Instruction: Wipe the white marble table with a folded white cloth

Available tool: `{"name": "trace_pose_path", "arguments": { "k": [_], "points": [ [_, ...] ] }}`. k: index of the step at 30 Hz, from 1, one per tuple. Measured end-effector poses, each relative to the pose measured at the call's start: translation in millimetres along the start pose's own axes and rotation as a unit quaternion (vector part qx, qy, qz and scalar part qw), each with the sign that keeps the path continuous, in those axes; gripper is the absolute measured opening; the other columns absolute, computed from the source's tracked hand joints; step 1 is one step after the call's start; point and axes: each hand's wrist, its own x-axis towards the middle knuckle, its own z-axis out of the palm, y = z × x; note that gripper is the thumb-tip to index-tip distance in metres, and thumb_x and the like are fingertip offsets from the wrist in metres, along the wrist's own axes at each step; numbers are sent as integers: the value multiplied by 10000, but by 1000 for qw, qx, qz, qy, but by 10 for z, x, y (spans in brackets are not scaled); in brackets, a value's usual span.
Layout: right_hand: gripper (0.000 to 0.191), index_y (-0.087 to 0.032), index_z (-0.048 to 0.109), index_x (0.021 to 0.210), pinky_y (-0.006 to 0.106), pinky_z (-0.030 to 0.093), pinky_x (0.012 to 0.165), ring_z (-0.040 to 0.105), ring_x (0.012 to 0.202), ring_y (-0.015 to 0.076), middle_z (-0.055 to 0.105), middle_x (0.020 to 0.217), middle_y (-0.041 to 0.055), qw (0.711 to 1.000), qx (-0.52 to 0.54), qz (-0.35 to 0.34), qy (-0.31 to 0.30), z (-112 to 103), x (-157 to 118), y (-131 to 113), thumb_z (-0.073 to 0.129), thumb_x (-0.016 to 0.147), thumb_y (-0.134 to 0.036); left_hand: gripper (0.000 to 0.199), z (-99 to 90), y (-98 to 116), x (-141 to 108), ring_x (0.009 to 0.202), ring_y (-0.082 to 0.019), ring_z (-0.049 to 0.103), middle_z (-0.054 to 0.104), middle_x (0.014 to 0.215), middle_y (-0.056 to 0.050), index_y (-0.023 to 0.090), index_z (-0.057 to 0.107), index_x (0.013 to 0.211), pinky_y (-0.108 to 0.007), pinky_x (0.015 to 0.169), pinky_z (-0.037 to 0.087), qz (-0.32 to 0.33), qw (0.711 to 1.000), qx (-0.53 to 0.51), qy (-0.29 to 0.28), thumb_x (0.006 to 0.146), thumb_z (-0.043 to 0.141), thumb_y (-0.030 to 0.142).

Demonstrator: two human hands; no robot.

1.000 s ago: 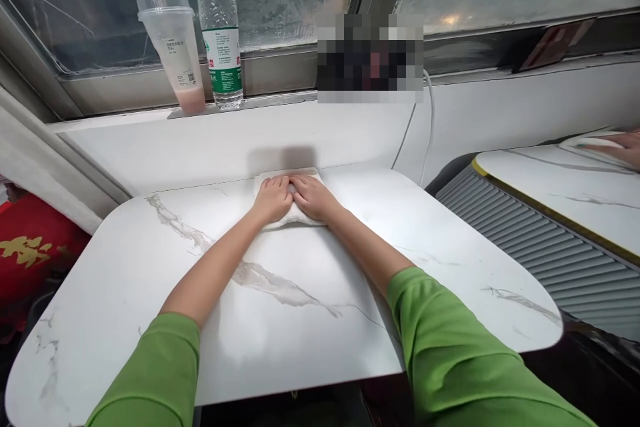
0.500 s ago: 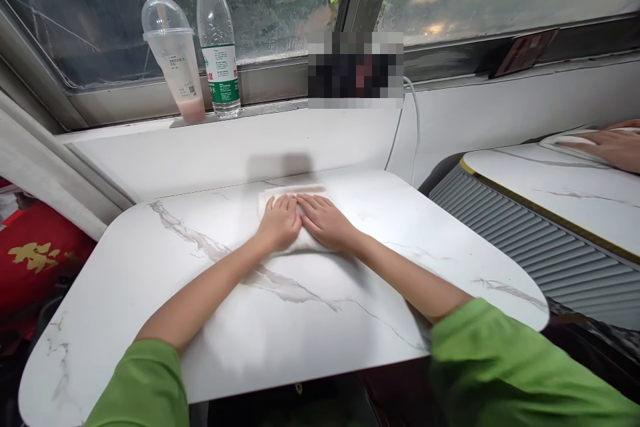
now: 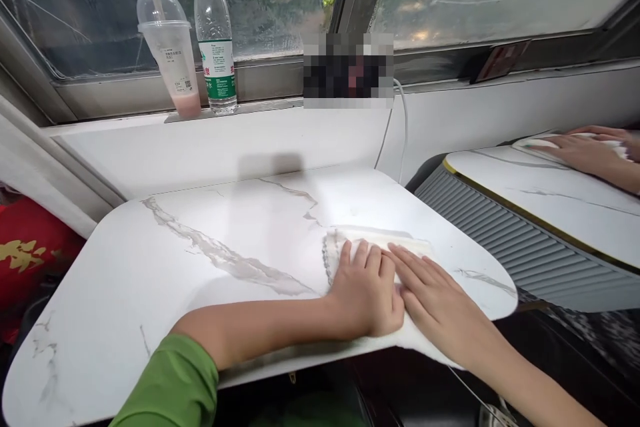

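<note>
A white cloth (image 3: 345,240) with a grey patterned edge lies on the right part of the white marbled table (image 3: 120,267), and one corner reaches over the front edge. My left hand (image 3: 367,290) presses on it with the fingers bent forward. Beside it, touching, my right hand (image 3: 437,297) rests flat on the cloth with its fingers stretched out. Both palms cover the middle of the cloth.
On the window ledge stand a plastic cup (image 3: 173,57) with a straw and a green-capped bottle (image 3: 216,47). White cables hang by the wall. At right, another person's hands (image 3: 590,150) are on a cloth on a second table (image 3: 550,193). A red bag (image 3: 30,253) is at left.
Both my hands and the cloth have moved right and toward me, from the table's back middle to its front right. The other person's hands now show further into view.
</note>
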Motion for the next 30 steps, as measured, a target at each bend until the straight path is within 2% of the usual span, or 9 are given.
{"name": "trace_pose_path", "arguments": {
  "k": [3,7,15,18,24,30],
  "points": [
    [551,-167,332,1449,466,377,1058,432,1312,226,476,1412,108,1000,19,22,-11,120,139,196,252,905,-198,522,91,-46,182,1318,-320,371,479,1369,-178,9,432,1315,-502,1144,217,-23,1000,-1,8,867,400,275],
    [522,-186,451,1371,481,370,1062,445,1298,231,497,1394,97,997,68,18,-18,246,497,375,268,882,-201,496,133,-229,400,1318,-308,367,481,1369,-168,30,429,1316,-493,1144,217,-65,998,11,6,879,384,260],
    [479,-131,546,1255,474,353,1058,478,1253,257,540,1340,131,991,133,-8,-6,636,1389,618,314,844,-216,415,91,-865,905,1325,-241,362,479,1384,-122,106,446,1300,-440,1156,190,-155,987,25,-10,916,351,233],
    [471,-122,564,1224,464,371,1037,507,1211,266,576,1293,139,986,164,-19,13,773,1682,667,338,823,-219,405,58,-1122,1049,1323,-232,360,475,1388,-113,112,448,1298,-431,1157,177,-167,985,32,-19,930,341,243],
    [469,-104,577,1194,430,391,1010,536,1145,270,608,1236,141,979,196,-35,32,942,2132,687,351,796,-202,344,53,-1538,1263,1247,-232,425,528,1319,-101,129,497,1227,-410,1128,221,-183,982,41,10,924,366,228],
    [445,-141,596,1151,412,414,960,561,1062,270,640,1159,120,983,181,8,9,1061,2429,678,358,777,-180,333,71,-1742,1398,1205,-227,451,560,1254,-98,125,503,1205,-397,1100,264,-200,978,57,25,925,337,196]
  ]
}}
